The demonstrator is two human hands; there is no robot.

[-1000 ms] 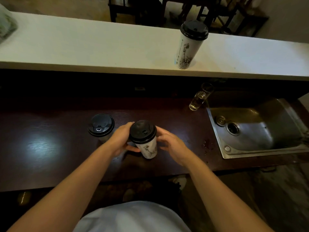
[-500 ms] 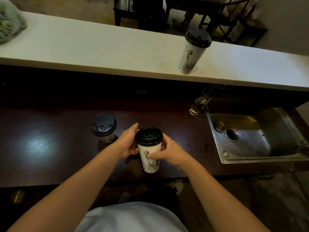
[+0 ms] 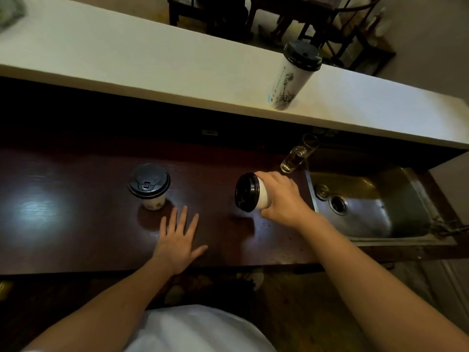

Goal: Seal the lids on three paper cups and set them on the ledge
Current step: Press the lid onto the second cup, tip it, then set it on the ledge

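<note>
My right hand (image 3: 281, 199) grips a white paper cup with a black lid (image 3: 250, 193), lifted above the dark wooden counter (image 3: 63, 224) and tilted so the lid faces left. My left hand (image 3: 177, 240) rests flat on the counter with fingers spread, holding nothing. Just beyond its fingertips stands a second, shorter lidded cup (image 3: 149, 186). A third, tall lidded cup (image 3: 291, 77) stands upright on the white ledge (image 3: 127, 59) at the right.
A steel sink (image 3: 368, 204) is set into the counter at the right. A tall drinking glass (image 3: 298, 154) stands by the sink's far left corner, close to my right hand. Dark chairs stand behind the ledge.
My left hand let go of the cup and dropped flat onto the counter. My right hand lifted the cup up and to the right, tilting it.
</note>
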